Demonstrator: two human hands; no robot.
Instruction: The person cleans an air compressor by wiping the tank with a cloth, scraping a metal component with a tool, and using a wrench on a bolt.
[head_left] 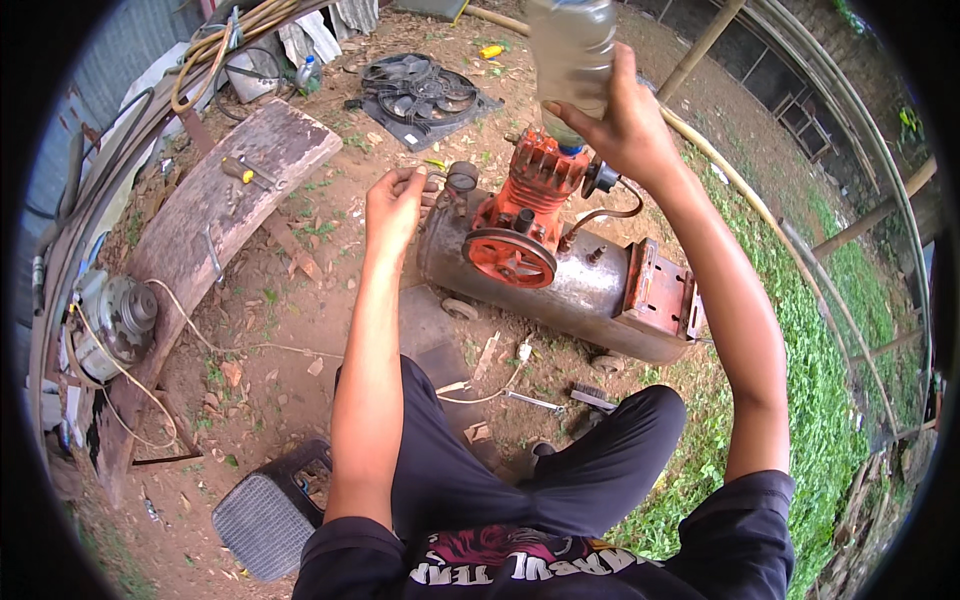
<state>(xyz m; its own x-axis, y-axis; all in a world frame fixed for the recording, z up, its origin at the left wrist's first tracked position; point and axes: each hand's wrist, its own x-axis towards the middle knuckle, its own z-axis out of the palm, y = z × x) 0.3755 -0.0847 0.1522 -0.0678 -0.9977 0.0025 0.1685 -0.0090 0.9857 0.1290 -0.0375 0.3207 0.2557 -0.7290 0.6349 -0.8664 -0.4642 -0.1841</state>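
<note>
My right hand grips a clear plastic bottle turned neck-down, with cloudy contents. A blue piece shows at its neck, just at the top of the orange finned compressor head; whether they touch I cannot tell. Below the head, an orange flywheel faces me, and the rusty grey air tank lies lengthwise on small wheels. My left hand is closed beside the round pressure gauge at the tank's left end. Its fingertips are pinched near a small fitting there, and what they hold is unclear.
A wooden bench on the left carries a yellow-handled screwdriver and an electric motor. A black fan assembly lies on the ground behind. By my legs are a wrench, a brush and a cable.
</note>
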